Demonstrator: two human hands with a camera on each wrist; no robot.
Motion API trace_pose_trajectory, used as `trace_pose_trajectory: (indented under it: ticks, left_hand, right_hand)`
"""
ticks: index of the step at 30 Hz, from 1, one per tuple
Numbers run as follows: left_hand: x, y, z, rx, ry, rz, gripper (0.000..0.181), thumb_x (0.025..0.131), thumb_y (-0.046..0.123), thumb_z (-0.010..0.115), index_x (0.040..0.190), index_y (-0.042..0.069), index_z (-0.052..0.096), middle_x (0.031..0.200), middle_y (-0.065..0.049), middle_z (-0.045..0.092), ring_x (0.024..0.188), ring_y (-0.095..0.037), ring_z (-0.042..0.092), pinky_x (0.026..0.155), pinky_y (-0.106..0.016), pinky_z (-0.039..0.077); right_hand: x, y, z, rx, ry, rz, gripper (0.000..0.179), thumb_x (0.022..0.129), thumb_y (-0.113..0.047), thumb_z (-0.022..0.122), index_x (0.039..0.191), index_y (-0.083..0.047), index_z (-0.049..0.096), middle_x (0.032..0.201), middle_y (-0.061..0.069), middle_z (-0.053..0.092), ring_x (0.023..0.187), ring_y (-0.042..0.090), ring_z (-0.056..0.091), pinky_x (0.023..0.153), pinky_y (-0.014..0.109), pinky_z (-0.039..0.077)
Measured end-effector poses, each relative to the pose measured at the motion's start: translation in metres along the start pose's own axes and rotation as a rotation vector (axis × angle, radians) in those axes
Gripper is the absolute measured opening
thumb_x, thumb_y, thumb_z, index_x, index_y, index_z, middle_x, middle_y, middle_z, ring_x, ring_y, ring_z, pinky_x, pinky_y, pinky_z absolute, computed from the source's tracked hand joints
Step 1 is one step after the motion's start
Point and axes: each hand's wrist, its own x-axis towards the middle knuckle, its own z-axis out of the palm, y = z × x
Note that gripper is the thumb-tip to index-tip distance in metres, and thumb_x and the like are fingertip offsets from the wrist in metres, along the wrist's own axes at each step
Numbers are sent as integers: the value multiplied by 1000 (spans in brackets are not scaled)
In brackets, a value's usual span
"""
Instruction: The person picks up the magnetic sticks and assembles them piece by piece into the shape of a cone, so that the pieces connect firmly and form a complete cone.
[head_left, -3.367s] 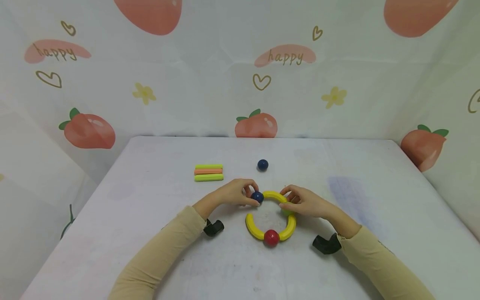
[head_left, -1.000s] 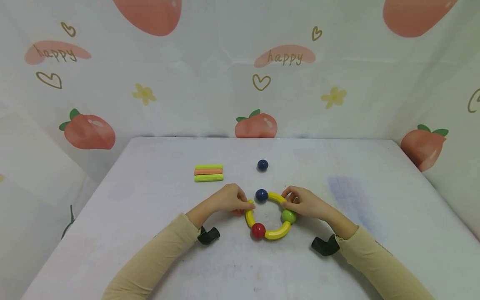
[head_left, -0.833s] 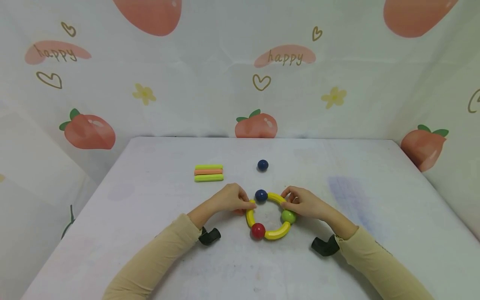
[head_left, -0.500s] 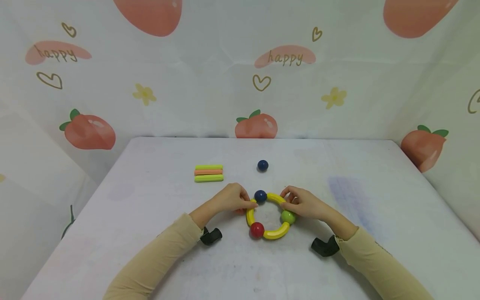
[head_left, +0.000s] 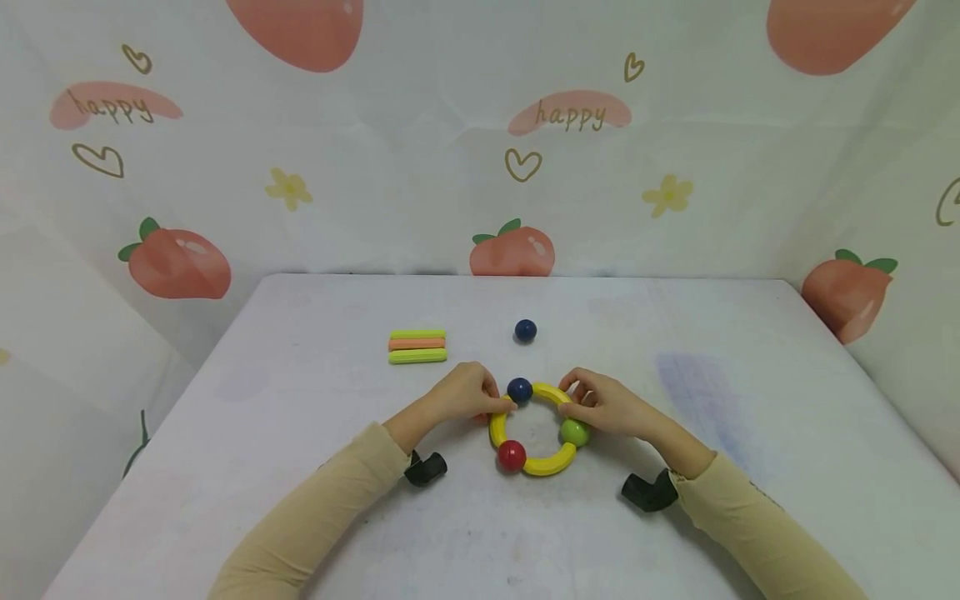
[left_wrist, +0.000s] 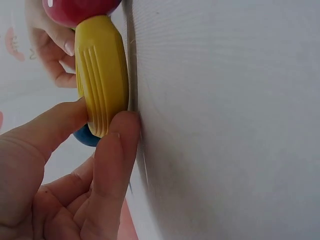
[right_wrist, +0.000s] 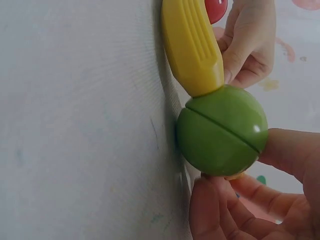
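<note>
On the table, a ring of yellow curved rods and coloured balls lies between the hands. My left hand (head_left: 465, 393) pinches the upper end of the left curved rod (head_left: 498, 430) between thumb and finger. That end meets the blue ball (head_left: 520, 390) at the top. The upper right curved rod (head_left: 551, 392) is pinched by my right hand (head_left: 606, 402), just above the green ball (head_left: 575, 432). In the right wrist view the green ball (right_wrist: 222, 131) hides most of that grip. A lower curved rod (head_left: 551, 464) joins the green ball to the red ball (head_left: 512, 456).
Beyond the ring sits another blue ball (head_left: 526, 331). Straight sticks (head_left: 417, 343), two yellow-green and one orange, lie side by side at the back left. A printed cloth (head_left: 405, 167) hangs behind the white table (head_left: 712, 317).
My left hand has let go of the blue ball, taken the left curved rod and swung its end up to that ball. The ring's gap has closed; my right hand has barely moved.
</note>
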Motion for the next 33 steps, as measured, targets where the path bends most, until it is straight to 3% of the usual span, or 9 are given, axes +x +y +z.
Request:
trace_pose_trajectory:
  ticks: [8, 13, 22, 26, 33]
  left_hand:
    - [3, -3, -2, -21, 23, 46, 25, 80, 29, 72, 87, 6, 72, 65, 0, 62, 55, -7, 51, 55, -17, 40]
    - [0, -2, -5, -61, 5, 34, 25, 80, 26, 73, 96, 6, 70, 76, -2, 67, 63, -8, 54, 60, -17, 43]
    - [-9, -3, -8, -73, -62, 8, 52, 76, 36, 76, 115, 9, 55, 92, -3, 61, 65, -13, 58, 61, -22, 49]
    - [-15, -3, -7, -37, -124, 18, 59, 73, 37, 79, 116, 9, 49, 87, -2, 57, 64, -13, 57, 61, -22, 47]
    - [-25, -3, -3, 54, -167, 98, 50, 68, 35, 82, 103, 15, 53, 84, -2, 56, 74, -14, 50, 62, -22, 39]
  right_hand:
    - [3, -1, 0, 16, 3, 62, 29, 88, -20, 64, 108, -4, 52, 83, 8, 57, 66, 14, 51, 58, 24, 43]
    - [6, -3, 1, 38, -19, 104, 26, 89, -18, 62, 108, -4, 53, 83, 9, 57, 60, 13, 49, 56, 25, 44]
    - [6, -3, 0, 42, -54, 112, 28, 91, -21, 60, 113, -5, 52, 92, 12, 59, 65, 13, 54, 60, 26, 48]
    - [2, -2, -6, 23, -125, 95, 41, 88, -30, 64, 119, -7, 50, 103, 14, 59, 74, 15, 58, 67, 27, 48]
    - [-8, 0, -14, 34, -253, 20, 69, 78, -32, 75, 132, -8, 40, 112, 18, 53, 77, 15, 57, 72, 28, 46]
